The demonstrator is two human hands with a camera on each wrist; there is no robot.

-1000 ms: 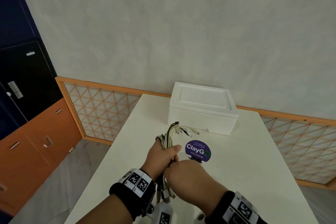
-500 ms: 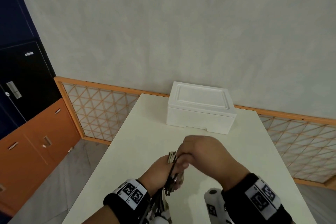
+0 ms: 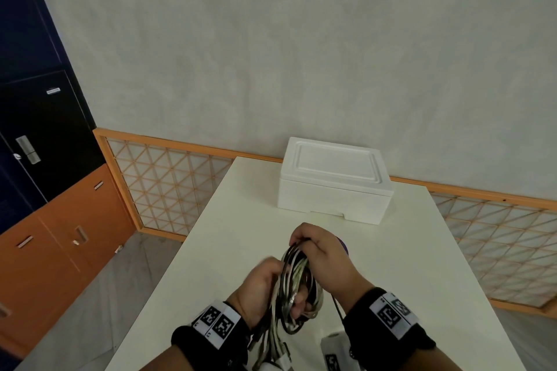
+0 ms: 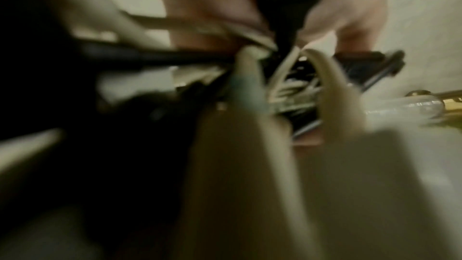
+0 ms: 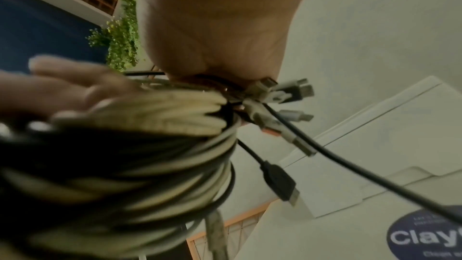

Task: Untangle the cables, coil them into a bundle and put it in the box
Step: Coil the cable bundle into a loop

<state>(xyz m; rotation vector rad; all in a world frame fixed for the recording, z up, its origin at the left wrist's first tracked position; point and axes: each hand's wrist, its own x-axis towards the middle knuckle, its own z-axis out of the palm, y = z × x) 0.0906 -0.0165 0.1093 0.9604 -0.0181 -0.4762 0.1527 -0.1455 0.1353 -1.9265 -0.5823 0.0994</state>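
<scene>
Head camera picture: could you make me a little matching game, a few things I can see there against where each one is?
Things:
1. cable bundle
2. white foam box
3. purple sticker
4. orange cabinet

Places:
A. far end of the table, lid on
B. on the floor at the left
C. held between the left hand and the right hand
D. on the table, mostly hidden behind the right hand

Pairs: 1-C, 2-A, 3-D, 4-B

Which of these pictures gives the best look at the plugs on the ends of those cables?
The right wrist view: the plugs fan out sharply beside the right hand, which grips the cable coil. The head view shows the coil between both hands but no clear plugs. The left wrist view is too blurred to tell.
</scene>
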